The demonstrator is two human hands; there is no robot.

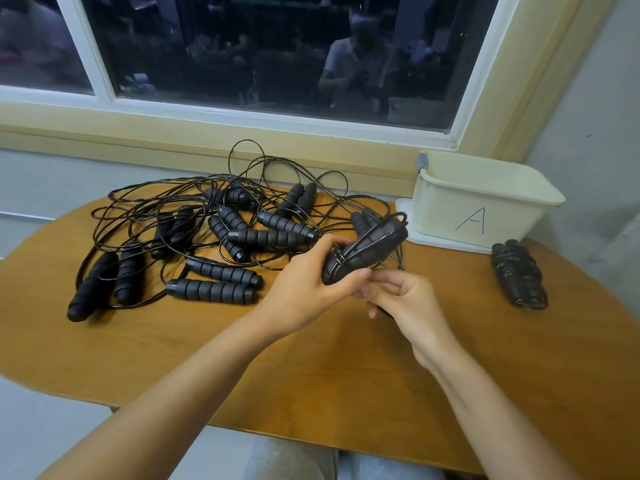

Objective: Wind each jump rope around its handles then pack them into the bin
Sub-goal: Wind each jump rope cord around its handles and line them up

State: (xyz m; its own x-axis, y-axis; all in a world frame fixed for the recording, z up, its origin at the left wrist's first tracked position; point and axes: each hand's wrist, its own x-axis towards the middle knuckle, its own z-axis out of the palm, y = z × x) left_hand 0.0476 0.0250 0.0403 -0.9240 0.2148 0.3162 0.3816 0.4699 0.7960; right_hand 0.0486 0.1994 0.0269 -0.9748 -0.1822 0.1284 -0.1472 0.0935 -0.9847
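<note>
The part-wound jump rope (363, 247) is gripped by the left hand (304, 289) and apparently pinched by the right hand (405, 299); should tension be lost, the coils could be sprung loose.

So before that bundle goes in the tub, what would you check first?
1. Left hand grips the handle bundle firmly: ok.
2. Cord fully wound: not ok, loose loops stick out around the bundle.
3. Right hand pinches the cord at the bundle's near end: ok.
4. Cord end tucked in: cannot tell, the fingers hide it.
5. Bin upright and open-topped: ok.
6. Finished bundle packed: not ok, it lies on the table beside the bin.
</note>
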